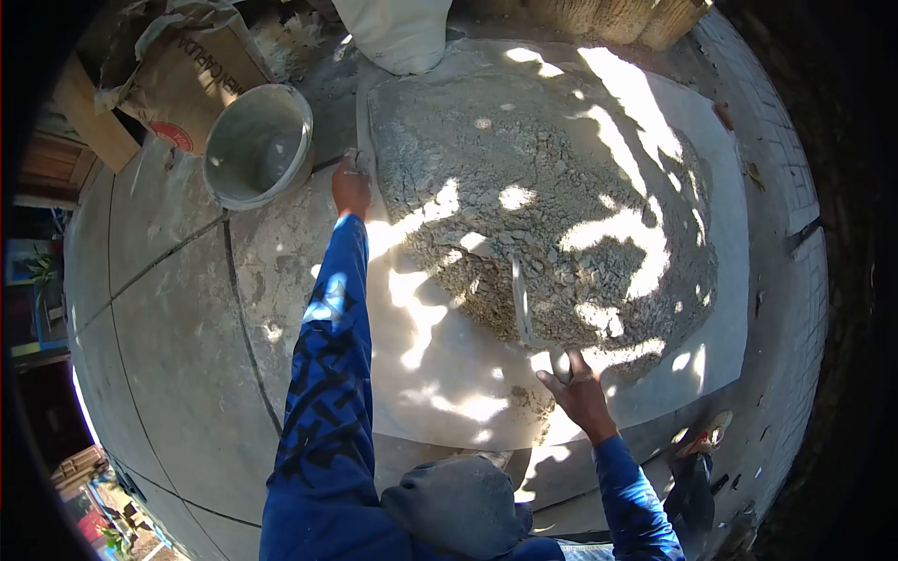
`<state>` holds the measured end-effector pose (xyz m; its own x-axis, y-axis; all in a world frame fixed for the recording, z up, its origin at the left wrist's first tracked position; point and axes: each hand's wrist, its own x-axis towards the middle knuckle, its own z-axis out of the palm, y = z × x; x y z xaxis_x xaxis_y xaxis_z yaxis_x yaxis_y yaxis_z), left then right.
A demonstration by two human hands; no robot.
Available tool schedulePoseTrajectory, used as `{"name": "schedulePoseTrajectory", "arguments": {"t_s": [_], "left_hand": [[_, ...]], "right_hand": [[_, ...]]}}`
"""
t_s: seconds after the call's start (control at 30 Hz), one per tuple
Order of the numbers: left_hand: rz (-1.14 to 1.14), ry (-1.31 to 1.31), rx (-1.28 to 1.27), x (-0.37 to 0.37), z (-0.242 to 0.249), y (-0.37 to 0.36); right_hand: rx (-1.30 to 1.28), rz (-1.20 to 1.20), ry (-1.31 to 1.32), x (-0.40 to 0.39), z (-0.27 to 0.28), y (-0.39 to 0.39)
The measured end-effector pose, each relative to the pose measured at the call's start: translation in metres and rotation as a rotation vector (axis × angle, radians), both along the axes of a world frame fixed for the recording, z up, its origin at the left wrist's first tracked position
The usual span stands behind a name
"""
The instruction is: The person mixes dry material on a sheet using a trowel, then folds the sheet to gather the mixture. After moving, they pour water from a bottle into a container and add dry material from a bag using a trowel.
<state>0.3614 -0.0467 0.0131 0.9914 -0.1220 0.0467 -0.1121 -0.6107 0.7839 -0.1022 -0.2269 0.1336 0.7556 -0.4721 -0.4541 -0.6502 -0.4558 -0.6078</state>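
A broad heap of crumbly grey cement-like mix (543, 178) lies on a white sheet (430, 411). My left hand (352, 184), at the end of a blue sleeve, is closed at the sheet's left edge, where a raised fold runs up from it. At the near side of the heap is my right hand (580, 397), its fingers bent and the thumb apart. Just above its fingertips, a narrow pale strip (521, 299) stands against the mix. Whether the fingers hold that strip or the sheet's near edge is hidden by glare and shadow.
Left of the sheet stands a round grey tub (257, 150), beside a torn brown paper cement bag (201, 70). A white sack (400, 33) touches the far side. A shoe (718, 432) and dark trouser leg show at lower right. Sunlight patches dapple the heap.
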Motion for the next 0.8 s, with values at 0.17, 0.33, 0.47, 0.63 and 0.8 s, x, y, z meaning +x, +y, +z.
{"name": "schedulePoseTrajectory", "arguments": {"t_s": [0.17, 0.33, 0.47, 0.63, 0.8], "left_hand": [[-0.087, -0.044, -0.022, -0.044, 0.001, 0.045], [0.035, -0.201, 0.544, -0.134, -0.009, 0.096], [0.224, -0.283, 0.616, -0.182, -0.038, 0.104], [0.172, -0.224, 0.723, -0.179, -0.034, 0.103], [0.158, -0.115, 0.768, -0.178, -0.033, 0.106]], "right_hand": [[0.365, -0.059, -0.217, 0.083, -0.022, 0.040], [0.972, -0.185, -0.289, 0.234, -0.029, 0.109], [1.070, -0.350, -0.273, 0.327, -0.026, 0.141], [0.979, -0.435, -0.324, 0.390, -0.072, 0.150], [0.589, -0.443, -0.241, 0.390, -0.164, 0.191]]}}
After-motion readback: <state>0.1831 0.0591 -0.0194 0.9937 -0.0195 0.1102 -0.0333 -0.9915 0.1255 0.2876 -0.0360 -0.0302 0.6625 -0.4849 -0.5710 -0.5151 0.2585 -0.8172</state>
